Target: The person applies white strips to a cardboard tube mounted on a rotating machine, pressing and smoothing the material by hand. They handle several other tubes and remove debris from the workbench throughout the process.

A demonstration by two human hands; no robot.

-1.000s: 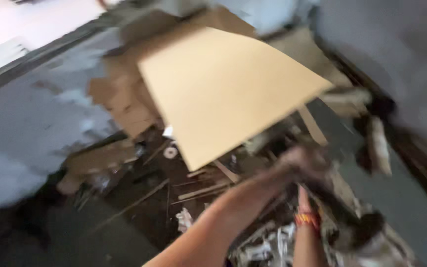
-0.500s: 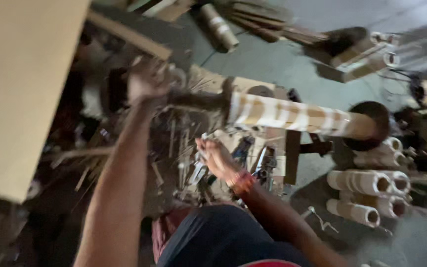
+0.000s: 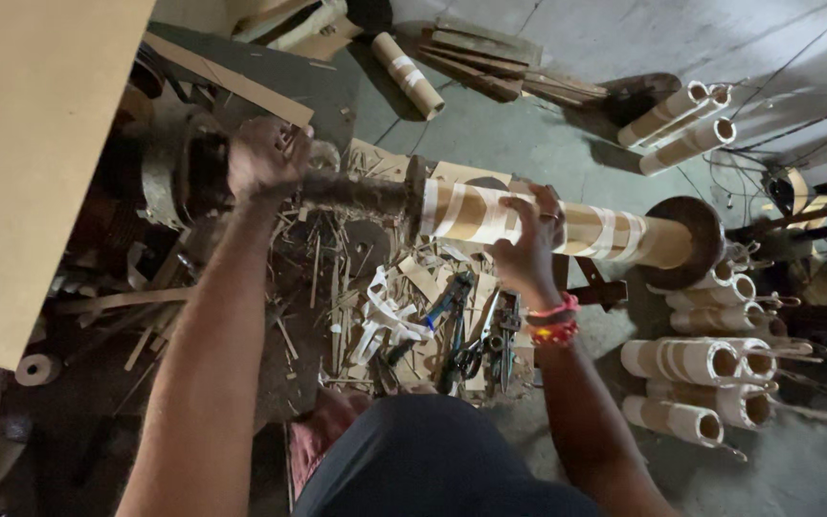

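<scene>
Under right hand (image 3: 528, 251): cardboard tube (image 3: 547, 228) (gripped) | left hand (image 3: 262, 153): fisted on shaft (image 3: 356, 191)

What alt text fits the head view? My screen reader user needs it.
A person's right hand grips a long cardboard tube with pale spiral bands, mounted on a dark spindle, while the left hand holds the spindle's end. Cardboard scraps and finished tubes lie around.
</scene>
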